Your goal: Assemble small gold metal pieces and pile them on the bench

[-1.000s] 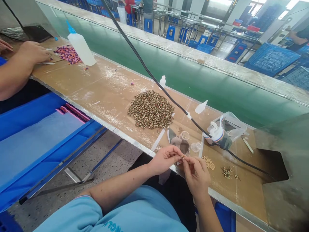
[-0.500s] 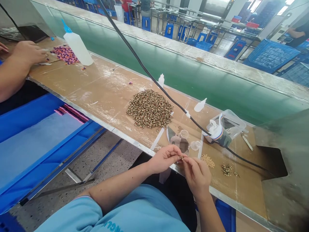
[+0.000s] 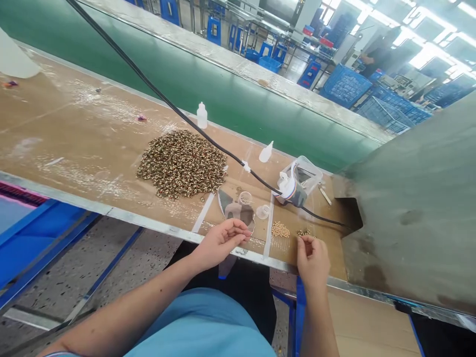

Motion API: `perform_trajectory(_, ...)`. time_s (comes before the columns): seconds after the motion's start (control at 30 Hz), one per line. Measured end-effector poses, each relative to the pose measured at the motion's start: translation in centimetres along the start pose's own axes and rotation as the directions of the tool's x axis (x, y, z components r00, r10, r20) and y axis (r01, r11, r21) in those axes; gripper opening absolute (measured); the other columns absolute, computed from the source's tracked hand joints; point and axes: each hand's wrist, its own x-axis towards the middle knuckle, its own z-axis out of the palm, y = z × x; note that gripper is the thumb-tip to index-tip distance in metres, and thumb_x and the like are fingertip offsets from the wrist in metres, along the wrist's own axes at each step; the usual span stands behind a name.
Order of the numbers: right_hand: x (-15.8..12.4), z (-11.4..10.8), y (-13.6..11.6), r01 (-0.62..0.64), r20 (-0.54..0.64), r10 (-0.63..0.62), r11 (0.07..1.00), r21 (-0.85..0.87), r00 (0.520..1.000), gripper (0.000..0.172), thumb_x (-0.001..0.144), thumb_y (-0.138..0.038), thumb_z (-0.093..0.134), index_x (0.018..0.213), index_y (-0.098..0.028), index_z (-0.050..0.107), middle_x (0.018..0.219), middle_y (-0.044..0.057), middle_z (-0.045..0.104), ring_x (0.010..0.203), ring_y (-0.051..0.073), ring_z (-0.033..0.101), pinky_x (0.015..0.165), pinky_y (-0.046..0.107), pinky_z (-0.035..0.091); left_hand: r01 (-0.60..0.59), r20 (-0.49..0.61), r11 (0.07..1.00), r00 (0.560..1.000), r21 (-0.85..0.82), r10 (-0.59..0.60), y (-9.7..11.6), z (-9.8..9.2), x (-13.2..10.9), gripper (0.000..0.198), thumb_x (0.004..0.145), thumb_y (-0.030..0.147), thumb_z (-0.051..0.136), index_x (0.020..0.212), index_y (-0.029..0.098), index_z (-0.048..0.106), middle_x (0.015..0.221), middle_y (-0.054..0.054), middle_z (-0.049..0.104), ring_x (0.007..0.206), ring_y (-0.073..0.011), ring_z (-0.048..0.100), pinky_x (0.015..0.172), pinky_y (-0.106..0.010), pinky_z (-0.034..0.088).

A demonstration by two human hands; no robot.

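My left hand (image 3: 225, 240) hovers over the table's front edge, just in front of a grey cloth-like piece (image 3: 238, 210). Its thumb and fingertips are pressed together, and whatever they pinch is too small to make out. My right hand (image 3: 314, 260) is farther right, fingertips at a small cluster of dark and gold pieces (image 3: 303, 232). Those fingers are closed too, hiding what may be between them. Left of that cluster lies a little heap of tan beads (image 3: 280, 229). A large mound of small dark and gold ring-like pieces (image 3: 182, 164) fills the middle of the table.
Two small round clear dishes, one a clear cup (image 3: 263, 212), stand behind my hands. A black cable (image 3: 159, 94) crosses above the table to a wrapped object (image 3: 292, 191) beside a clear plastic box (image 3: 310, 171). White squeeze bottles (image 3: 202, 116) line the back. A metal wall (image 3: 409, 218) bounds the right.
My hands, which met fingertip to fingertip, are now apart. The right hand has moved right to the small dark and gold cluster. The view has swung right; the neighbouring person's hands have left it.
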Motion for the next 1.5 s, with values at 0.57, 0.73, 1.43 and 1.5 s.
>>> perform_trajectory(0.57, 0.0, 0.1, 0.2, 0.100, 0.190, -0.111, 0.993, 0.067, 0.975, 0.034, 0.088, -0.045, 0.042, 0.078, -0.020, 0.062, 0.074, 0.004, 0.060, 0.062, 0.013, 0.052, 0.058, 0.026, 0.041, 0.016, 0.010, 0.997, 1.000, 0.072, -0.017, 0.4, 0.0, 0.0, 0.025, 0.076, 0.036, 0.063, 0.088, 0.015, 0.057, 0.084, -0.004, 0.064, 0.082, -0.0152, 0.062, 0.083, -0.034, 0.050)
perform_trajectory(0.73, 0.4, 0.4, 0.2, 0.113, 0.220, -0.116, 0.993, 0.025, 0.969, 0.035, 0.087, -0.047, 0.041, 0.079, -0.020, 0.062, 0.074, 0.004, 0.059, 0.064, 0.014, 0.052, 0.059, 0.027, 0.041, 0.018, 0.014, 0.997, 1.000, 0.069, -0.019, 0.5, 0.1, 0.1, 0.025, 0.076, 0.037, 0.064, 0.087, 0.015, 0.057, 0.084, -0.004, 0.064, 0.083, -0.0151, 0.062, 0.083, -0.033, 0.050)
perform_trajectory(1.43, 0.3, 2.6, -8.0, 0.226, 0.170, -0.343, 0.847, 0.482, 0.924, 0.018, 0.086, -0.032, 0.051, 0.076, -0.020, 0.060, 0.072, 0.002, 0.059, 0.062, 0.011, 0.053, 0.055, 0.024, 0.042, 0.166, 0.095, 0.983, 0.983, -0.073, -0.159, 0.8, 1.1, 2.2, 0.040, 0.063, 0.045, 0.073, 0.080, 0.010, 0.061, 0.055, 0.001, 0.061, 0.050, -0.0081, 0.056, 0.052, -0.021, 0.043)
perform_trajectory(1.5, 0.4, 3.1, -8.1, 0.242, 0.167, -0.363, 0.836, 0.492, 0.917, 0.018, 0.086, -0.032, 0.052, 0.078, -0.019, 0.061, 0.072, 0.002, 0.059, 0.063, 0.012, 0.053, 0.056, 0.024, 0.042, 0.153, 0.087, 0.984, 0.986, -0.092, -0.145, 0.8, 1.0, 2.2, 0.041, 0.062, 0.046, 0.072, 0.078, 0.010, 0.060, 0.054, 0.001, 0.060, 0.050, -0.0078, 0.055, 0.050, -0.021, 0.041)
